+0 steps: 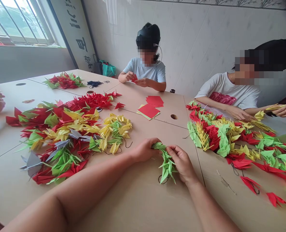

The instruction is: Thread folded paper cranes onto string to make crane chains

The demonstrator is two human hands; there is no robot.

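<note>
- Two hands grip a strand of green origami cranes [166,164] over the desk [135,206]: the left hand [145,149] closed on its top, the right hand [181,159] pinching its side.
- Its loose black thread [162,179] could snag if tugged, slipping cranes off.
- A needle [226,182] lying to the right could prick a reaching hand.

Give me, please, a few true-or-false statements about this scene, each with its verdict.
1. The left hand and right hand both hold a strand of green paper cranes. True.
2. The person across the table holds nothing. False: they hold a piece of red paper.
3. Sheets of red origami paper lie on the table. True.
4. Yellow cranes appear only in the right pile. False: the left pile has them too.
</note>
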